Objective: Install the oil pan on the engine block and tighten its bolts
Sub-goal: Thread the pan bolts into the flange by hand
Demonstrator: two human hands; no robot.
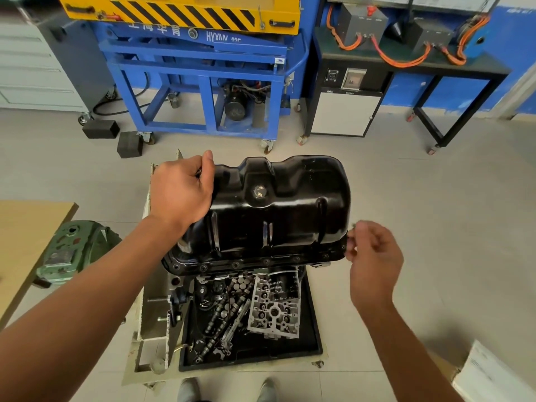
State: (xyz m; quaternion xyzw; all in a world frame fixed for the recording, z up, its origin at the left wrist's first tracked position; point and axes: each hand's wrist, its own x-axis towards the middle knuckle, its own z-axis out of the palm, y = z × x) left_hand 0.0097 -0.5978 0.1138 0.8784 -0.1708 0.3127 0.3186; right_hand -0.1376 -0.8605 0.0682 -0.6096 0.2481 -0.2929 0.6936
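Here, the black oil pan (269,210) is lying sump-up at the centre of the view, its bolt flange (246,264) running along the near edge. What is carrying it is mostly hidden beneath it. The left grip (182,190) is reaching to the pan's 10 o'clock corner, fingers curled and thumb raised. It is pinching a small metal item (199,171), too small to identify. The right grip (374,253) is hovering at the pan's 4 o'clock corner, just beside the flange, thumb and forefinger clenching a small fastener (353,226).

At 6 o'clock from the pan, an oil filter (282,282) is showing under the flange. Below it a black tray (275,351) is holding camshafts (216,320) and a grey valve-train casting (272,311). At 8 o'clock a green casing (75,250) is sitting beside a wooden bench (29,227). At 12 o'clock a blue wheeled frame (203,82) is standing, with two black blocks (130,144) at 10 o'clock near its casters. Two shoes (188,390) are showing at 6 o'clock, at the bottom edge of the view.
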